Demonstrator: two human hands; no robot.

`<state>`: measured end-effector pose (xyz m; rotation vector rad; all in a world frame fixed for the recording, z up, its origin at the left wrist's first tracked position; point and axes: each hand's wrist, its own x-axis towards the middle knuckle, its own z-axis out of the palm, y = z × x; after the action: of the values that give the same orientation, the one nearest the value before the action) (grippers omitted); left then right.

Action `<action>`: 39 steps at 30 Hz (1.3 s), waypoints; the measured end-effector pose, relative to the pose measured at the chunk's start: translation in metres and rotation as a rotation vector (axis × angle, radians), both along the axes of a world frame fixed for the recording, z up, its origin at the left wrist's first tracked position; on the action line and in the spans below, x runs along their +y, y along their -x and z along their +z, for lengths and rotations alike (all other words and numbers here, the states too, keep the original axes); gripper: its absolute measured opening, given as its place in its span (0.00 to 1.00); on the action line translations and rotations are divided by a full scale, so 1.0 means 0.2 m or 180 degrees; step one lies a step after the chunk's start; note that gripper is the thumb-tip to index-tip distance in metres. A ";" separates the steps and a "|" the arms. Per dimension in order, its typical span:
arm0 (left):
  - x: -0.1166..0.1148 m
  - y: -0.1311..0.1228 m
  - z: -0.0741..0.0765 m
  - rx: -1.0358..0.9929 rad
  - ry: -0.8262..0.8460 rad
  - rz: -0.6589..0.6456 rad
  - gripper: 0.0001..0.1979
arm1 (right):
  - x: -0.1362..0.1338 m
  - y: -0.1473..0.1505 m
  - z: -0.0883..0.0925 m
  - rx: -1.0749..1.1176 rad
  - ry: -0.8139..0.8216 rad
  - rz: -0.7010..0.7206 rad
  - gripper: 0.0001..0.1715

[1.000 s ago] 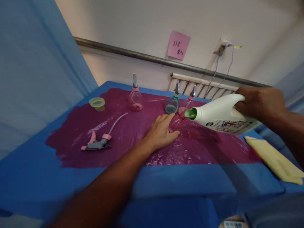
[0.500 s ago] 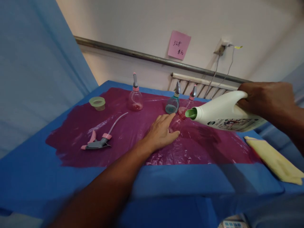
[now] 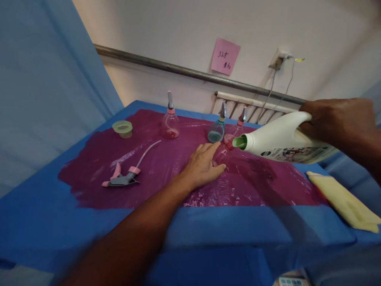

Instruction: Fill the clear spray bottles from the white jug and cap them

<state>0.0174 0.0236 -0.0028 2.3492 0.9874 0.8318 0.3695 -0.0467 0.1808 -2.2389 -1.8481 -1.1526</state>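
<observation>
Hands [image 3: 202, 167] on bottle [image 3: 220, 155], tilted jug [image 3: 276, 137]; wide blue front edge [image 3: 238, 224]

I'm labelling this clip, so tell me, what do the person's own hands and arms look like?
Both the left hand and right hand are ungloved. The left forearm and the visible part of the right forearm show no sleeve. I see no watch, ring or bracelet, though the right side is dim.
</observation>
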 end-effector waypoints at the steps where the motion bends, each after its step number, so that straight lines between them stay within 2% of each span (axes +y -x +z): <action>1: 0.00 0.00 0.00 0.0007 0.0007 0.0003 0.41 | 0.00 0.00 0.00 0.0010 0.0012 -0.0010 0.13; 7: -0.01 0.00 0.01 -0.0001 0.0069 0.0023 0.41 | 0.00 0.01 0.01 -0.0066 -0.0008 -0.0013 0.12; 16: 0.01 0.00 -0.02 -0.0029 -0.0024 -0.0001 0.41 | 0.01 0.03 0.04 -0.0070 0.0067 -0.0023 0.11; 25: 0.00 0.00 0.00 -0.0008 0.0034 0.0014 0.41 | -0.01 0.07 0.07 -0.0095 0.0171 -0.0041 0.13; 29: 0.00 0.00 -0.01 -0.0020 0.0008 0.0004 0.42 | 0.00 0.07 0.07 -0.0170 0.0127 -0.0172 0.11; 39: 0.00 -0.01 -0.01 0.0013 -0.0020 0.0028 0.42 | -0.03 0.12 0.11 -0.0444 0.0459 -0.0341 0.17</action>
<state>0.0189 0.0242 -0.0041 2.3544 0.9987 0.8349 0.3457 -0.0528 0.2019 -2.4198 -1.9416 -1.2605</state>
